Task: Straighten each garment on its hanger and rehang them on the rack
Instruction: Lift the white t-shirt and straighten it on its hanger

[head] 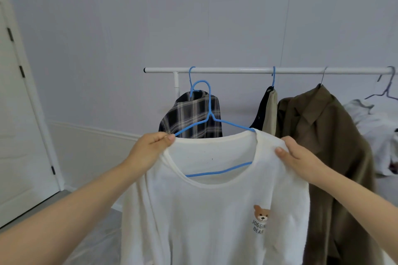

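A white T-shirt [215, 211] with a small bear print hangs in front of me on a blue wire hanger [210, 114], below and in front of the white rack bar [237, 70]. My left hand [150, 150] pinches the shirt's left shoulder together with the hanger arm. My right hand [299, 157] grips the right shoulder fabric. The hanger's hook is free of the bar, and its lower bar shows inside the neckline.
On the rack hang a plaid shirt [193, 118] on a blue hanger, a dark and beige garment [268, 109], an olive jacket [323, 135], and a white garment [379, 131] slumped at the far right. A white door [19, 135] stands at the left.
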